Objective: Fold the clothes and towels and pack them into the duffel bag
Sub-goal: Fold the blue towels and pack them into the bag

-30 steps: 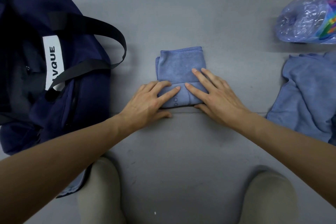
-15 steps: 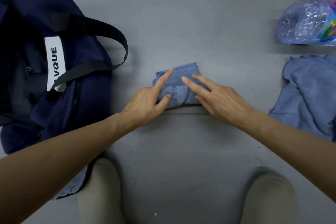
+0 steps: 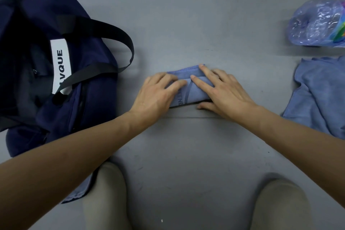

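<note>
The small folded blue towel (image 3: 188, 89) sits flat on the grey floor (image 3: 186, 24), right under your fingertips, with both palms on top of it. Your left hand (image 3: 158, 95) covers its left end, fingers (image 3: 173, 85) straight and lying close together, tips reaching the middle of the bundle. Your right hand (image 3: 225, 93) presses the right end, fingers (image 3: 200, 82) straight and fanned apart. One fingertip sits on the towel's far stitched edge, and the thumb (image 3: 204, 107) lies on the floor just against the near edge. Nothing is pinched; both hands are flat. Dark lettering shows on the cloth between your two sets of fingertips, too cut off to read.

Out past your left knuckles, well apart from the towel, the navy duffel bag (image 3: 89, 99) lies with its mouth gaping, black straps (image 3: 115, 35) arching over it and a white label (image 3: 60, 63) showing. Beyond your right wrist is a loose, unfolded blue cloth (image 3: 321, 95), and further out from those fingers a crinkled clear plastic bag (image 3: 315, 22). A scrap of blue fabric (image 3: 78, 194) peeks out beneath your left forearm, and your knees (image 3: 104, 198) are at the bottom.
</note>
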### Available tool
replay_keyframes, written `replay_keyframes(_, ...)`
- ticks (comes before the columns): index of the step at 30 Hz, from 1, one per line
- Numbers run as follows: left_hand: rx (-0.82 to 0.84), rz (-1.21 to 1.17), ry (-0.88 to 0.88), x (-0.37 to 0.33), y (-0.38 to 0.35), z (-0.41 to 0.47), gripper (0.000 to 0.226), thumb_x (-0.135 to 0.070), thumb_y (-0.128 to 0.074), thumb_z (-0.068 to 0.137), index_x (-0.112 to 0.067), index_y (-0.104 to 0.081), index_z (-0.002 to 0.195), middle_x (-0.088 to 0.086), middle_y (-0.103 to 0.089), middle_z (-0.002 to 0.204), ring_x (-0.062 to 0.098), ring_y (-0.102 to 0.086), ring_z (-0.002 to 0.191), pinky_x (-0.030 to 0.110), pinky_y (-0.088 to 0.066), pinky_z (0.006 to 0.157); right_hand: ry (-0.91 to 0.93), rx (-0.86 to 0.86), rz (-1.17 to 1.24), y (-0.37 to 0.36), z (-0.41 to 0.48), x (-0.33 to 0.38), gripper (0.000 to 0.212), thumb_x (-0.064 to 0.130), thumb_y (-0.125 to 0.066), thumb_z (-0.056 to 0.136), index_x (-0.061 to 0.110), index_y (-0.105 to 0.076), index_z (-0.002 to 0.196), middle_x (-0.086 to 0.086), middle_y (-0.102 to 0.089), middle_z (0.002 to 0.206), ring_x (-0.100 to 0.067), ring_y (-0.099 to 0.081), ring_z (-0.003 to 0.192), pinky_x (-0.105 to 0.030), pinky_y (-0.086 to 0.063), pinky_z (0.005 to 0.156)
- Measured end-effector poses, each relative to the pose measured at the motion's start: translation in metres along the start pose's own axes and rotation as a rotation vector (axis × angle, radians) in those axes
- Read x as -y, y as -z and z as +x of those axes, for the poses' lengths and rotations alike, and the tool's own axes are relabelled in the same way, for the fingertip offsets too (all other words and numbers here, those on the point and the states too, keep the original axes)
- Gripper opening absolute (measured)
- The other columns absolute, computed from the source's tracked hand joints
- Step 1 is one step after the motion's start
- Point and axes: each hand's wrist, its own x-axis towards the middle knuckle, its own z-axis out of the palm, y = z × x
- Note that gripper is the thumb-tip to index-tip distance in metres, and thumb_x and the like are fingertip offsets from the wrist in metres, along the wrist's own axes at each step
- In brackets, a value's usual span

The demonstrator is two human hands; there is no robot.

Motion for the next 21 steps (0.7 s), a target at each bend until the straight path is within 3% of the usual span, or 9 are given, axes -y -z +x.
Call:
replay_keyframes(1,0.015,-0.013,-0.032,0.001,0.0,-0.002,0.036,-0.028,-0.065,0.095,-0.019,-0.063,0.13,0.002,-0.064,0.121,0.03,-0.059,0.106,0.039,-0.044,0.084,0.001,0.017,0.008,0.002,0.003,-0.001,0.088,0.055,-0.07,0.083,0.027,-0.029,0.156,-0.01,-0.015,0.166,-0.035,-0.029,0.144,-0.048,-0.037,0.107)
replay_keyframes(4,0.18,-0.013,-0.041,0.011,-0.001,-0.014,0.07,-0.051,-0.07,0.088,-0.02,-0.049,0.147,0.003,-0.057,0.14,0.028,-0.053,0.126,0.041,-0.042,0.101,-0.01,0.098,0.062,0.008,0.01,-0.005,0.086,0.054,-0.062,0.089,0.03,-0.019,0.159,-0.005,-0.003,0.168,-0.031,-0.007,0.154,-0.048,-0.024,0.118)
replay_keyframes(7,0.197,-0.08,-0.007,0.016,0.002,-0.013,0.07,-0.03,-0.071,0.088,-0.018,-0.043,0.15,0.004,-0.057,0.141,0.029,-0.053,0.128,0.041,-0.042,0.105,-0.003,0.094,0.066,0.011,0.011,-0.004,0.089,0.053,-0.06,0.09,0.024,-0.014,0.16,-0.005,-0.002,0.168,-0.03,-0.003,0.155,-0.049,-0.019,0.122)
replay_keyframes(11,0.237,-0.289,0.164,0.012,0.016,-0.001,0.076,-0.02,-0.063,0.085,-0.022,-0.034,0.156,0.001,-0.064,0.133,0.025,-0.056,0.119,0.029,-0.038,0.1,0.132,-0.034,-0.02,0.008,0.007,0.005,0.095,0.049,-0.076,0.078,0.021,-0.029,0.157,-0.009,-0.034,0.16,-0.033,-0.028,0.148,-0.053,-0.025,0.12)
replay_keyframes(15,0.239,-0.412,0.388,0.008,0.025,0.004,0.081,-0.032,-0.06,0.087,-0.044,-0.019,0.155,-0.007,-0.068,0.117,0.018,-0.061,0.1,0.038,-0.05,0.09,0.084,-0.117,-0.037,0.006,0.011,0.014,0.079,0.046,-0.075,0.08,0.018,-0.045,0.148,-0.008,-0.064,0.13,-0.032,-0.06,0.122,-0.047,-0.039,0.109)
replay_keyframes(18,0.04,-0.594,0.76,0.003,0.029,0.007,0.08,-0.049,-0.069,0.087,-0.049,-0.022,0.153,-0.016,-0.063,0.127,0.009,-0.063,0.108,0.035,-0.048,0.099,-0.087,-0.018,0.171,0.023,0.022,0.028,0.068,0.044,-0.059,0.09,0.032,-0.034,0.153,-0.005,-0.068,0.121,-0.035,-0.065,0.103,-0.041,-0.048,0.086)
replay_keyframes(21,-0.086,-0.711,0.991,-0.003,0.036,0.009,0.085,-0.059,-0.069,0.084,-0.048,-0.021,0.154,-0.019,-0.056,0.126,0.005,-0.061,0.105,0.041,-0.047,0.102,-0.264,-0.001,0.514,0.035,0.031,0.041,0.061,0.049,-0.057,0.09,0.047,-0.035,0.147,0.004,-0.067,0.128,-0.031,-0.062,0.112,-0.036,-0.048,0.088)
